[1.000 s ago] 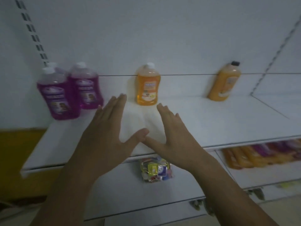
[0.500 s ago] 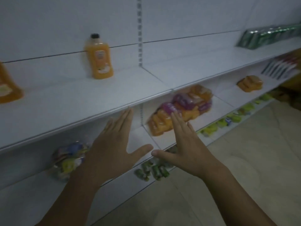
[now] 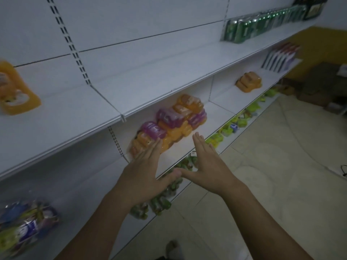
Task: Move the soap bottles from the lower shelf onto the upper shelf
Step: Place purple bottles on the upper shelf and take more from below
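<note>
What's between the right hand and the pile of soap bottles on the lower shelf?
Head view: only bare white lower shelf lies between the open right hand and the pile of soap bottles. The left hand already overlaps the pile's near end.

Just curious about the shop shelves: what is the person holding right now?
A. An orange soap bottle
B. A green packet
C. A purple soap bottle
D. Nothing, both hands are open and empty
D: the left hand and right hand are spread flat, empty, before the lying pile of orange and purple soap bottles.
</note>
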